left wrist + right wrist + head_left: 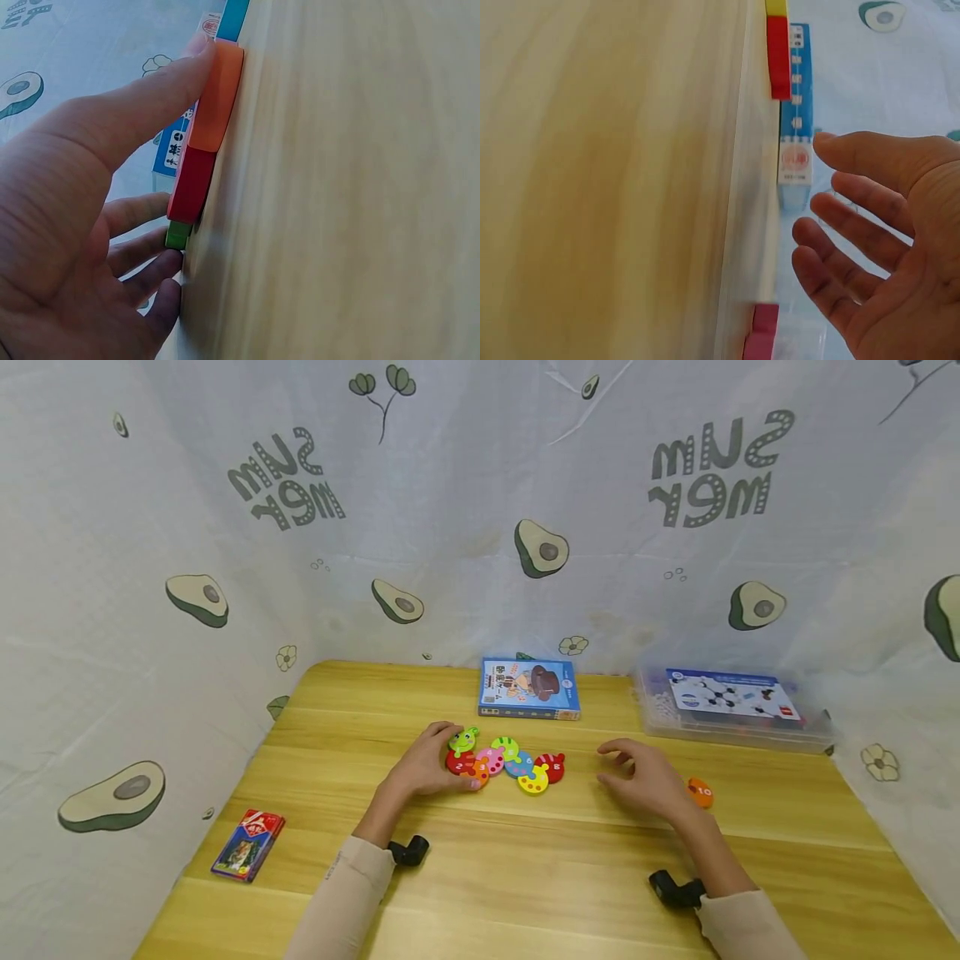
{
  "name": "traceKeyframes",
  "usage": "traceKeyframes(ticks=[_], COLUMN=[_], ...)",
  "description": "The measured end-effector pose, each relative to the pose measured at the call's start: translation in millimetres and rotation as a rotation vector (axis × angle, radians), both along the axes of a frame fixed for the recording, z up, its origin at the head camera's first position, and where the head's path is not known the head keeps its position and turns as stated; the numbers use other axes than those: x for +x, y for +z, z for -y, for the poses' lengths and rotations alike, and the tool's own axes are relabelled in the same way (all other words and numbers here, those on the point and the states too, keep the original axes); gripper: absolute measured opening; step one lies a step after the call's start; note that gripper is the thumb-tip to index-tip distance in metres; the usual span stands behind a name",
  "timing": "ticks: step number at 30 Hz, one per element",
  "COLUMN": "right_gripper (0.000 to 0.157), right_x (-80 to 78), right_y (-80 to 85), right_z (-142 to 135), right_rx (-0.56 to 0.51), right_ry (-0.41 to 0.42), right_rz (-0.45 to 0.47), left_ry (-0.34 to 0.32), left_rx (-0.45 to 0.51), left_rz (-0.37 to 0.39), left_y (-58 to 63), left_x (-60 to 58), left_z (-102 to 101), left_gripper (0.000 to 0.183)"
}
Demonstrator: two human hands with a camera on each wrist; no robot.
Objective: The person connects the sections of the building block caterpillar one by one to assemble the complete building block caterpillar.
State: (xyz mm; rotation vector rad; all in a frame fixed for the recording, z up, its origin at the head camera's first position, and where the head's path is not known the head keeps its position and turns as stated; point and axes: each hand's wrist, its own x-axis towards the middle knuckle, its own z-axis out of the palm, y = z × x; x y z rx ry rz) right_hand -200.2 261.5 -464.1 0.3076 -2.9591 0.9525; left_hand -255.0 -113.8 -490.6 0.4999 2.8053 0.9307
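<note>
A number caterpillar puzzle [491,760] lies on the table, its colourful pieces linked in a zigzag from a green smiling head [463,741] to a red piece marked 8 [552,767]. My left hand [427,764] holds the head end, thumb on the orange piece [219,97] and the other fingers round by the red piece [193,184] and green head. My right hand [641,777] hovers right of the red piece, fingers loosely bent and holding nothing. An orange piece marked 10 [701,792] lies beside my right wrist. Dark red pieces [763,319] show low in the right wrist view.
Behind the puzzle lies a blue game box [528,688]. A clear plastic case [731,731] with a blue-and-white card sits at the back right. A small red-and-blue card box [248,846] is at the left edge. Printed white curtains [465,485] hang behind the table.
</note>
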Motion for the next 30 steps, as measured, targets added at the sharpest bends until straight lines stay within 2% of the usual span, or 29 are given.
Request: traceKeyframes(ticks=[8,14,22,30], right_gripper=[0.049,0.05,0.059,0.075], right_x=[5.7,9.7,15.4,17.3], right_y=[-1.1,-3.8,-6.3,-6.5], right_z=[-27.8,-50.2,-68.9,-86.1], right_rx=[0.005,0.02,0.03,0.069], right_ry=[-0.03,-0.056,-0.081,-0.044], right_rz=[0.023,-0.014,-0.004,0.037], left_ry=[0.018,0.002,0.034,0.038], left_rx=[-0.003,-0.015,-0.013,-0.008], left_rz=[0.004,0.006,0.019,0.026], left_y=[-0.9,-0.9,0.3,0.4], left_x=[-1.0,-2.9,-1.7,0.6], left_z=[1.6,-0.5,-2.4,-2.9], left_gripper=[0.105,0.104,0.105,0.104])
